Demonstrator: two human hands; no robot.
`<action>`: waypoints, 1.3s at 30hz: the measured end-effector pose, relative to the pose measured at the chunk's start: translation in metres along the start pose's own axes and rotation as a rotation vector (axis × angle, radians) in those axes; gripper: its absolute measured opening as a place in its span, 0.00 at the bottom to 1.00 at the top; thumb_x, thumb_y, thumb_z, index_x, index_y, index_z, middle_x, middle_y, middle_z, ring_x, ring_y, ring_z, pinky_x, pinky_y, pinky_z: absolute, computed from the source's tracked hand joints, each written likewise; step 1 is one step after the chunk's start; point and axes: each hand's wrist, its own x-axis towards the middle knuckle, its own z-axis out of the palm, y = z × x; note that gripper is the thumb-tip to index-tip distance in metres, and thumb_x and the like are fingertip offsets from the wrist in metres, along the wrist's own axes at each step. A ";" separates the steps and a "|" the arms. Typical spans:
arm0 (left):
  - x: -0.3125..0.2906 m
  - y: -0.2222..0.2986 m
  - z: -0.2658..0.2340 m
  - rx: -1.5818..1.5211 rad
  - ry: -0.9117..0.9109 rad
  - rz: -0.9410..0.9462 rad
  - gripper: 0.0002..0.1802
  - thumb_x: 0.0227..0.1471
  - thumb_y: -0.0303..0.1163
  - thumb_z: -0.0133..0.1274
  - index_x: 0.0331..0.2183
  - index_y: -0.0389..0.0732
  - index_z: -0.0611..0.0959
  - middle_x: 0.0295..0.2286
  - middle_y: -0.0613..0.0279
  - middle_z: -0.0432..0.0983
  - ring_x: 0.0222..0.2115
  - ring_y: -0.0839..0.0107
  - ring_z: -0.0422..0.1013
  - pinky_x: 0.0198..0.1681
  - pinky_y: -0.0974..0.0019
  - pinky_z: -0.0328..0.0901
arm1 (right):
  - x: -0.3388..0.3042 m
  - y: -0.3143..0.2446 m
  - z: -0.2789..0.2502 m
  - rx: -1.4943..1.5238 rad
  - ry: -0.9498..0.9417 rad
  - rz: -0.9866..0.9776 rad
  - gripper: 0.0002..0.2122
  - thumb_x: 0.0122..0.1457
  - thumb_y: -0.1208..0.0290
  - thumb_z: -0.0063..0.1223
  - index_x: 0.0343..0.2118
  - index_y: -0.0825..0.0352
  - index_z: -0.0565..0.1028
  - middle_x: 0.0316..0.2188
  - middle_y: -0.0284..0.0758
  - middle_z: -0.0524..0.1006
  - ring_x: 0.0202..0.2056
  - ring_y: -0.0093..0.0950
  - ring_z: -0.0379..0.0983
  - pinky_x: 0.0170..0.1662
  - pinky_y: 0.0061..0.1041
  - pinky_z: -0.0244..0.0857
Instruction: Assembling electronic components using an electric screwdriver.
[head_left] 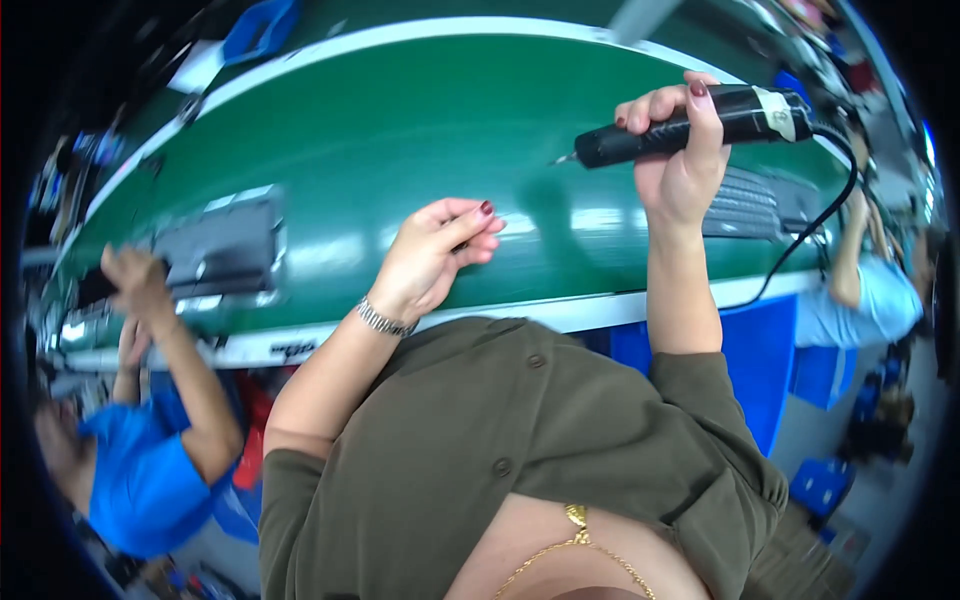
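Observation:
My right hand (690, 160) is wrapped round a black electric screwdriver (612, 146), held above the green work surface (400, 110). Its thin metal bit points left, and a strip of pale tape circles the rear end. A black cord (845, 195) runs from that end and curves down to the right. Over the middle of the surface, my left hand (440, 250) has its fingers curled in with thumb and fingertips together. A small dark spot shows between them, too small to name.
Dark grey keyboard-like panels lie on the surface at the right (740, 205) and left (225, 245). On the left a person in blue (150, 470) reaches over the bench; another in light blue (875, 300) sits at right. A blue bin (745, 360) stands by my right side.

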 end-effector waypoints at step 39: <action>-0.086 0.005 -0.069 -0.435 0.005 0.097 0.15 0.60 0.30 0.49 0.43 0.28 0.74 0.41 0.45 0.76 0.35 0.67 0.75 0.39 0.70 0.72 | -0.073 0.053 0.183 0.013 -0.539 0.196 0.12 0.63 0.70 0.41 0.48 0.64 0.67 0.22 0.34 0.70 0.21 0.29 0.69 0.30 0.30 0.64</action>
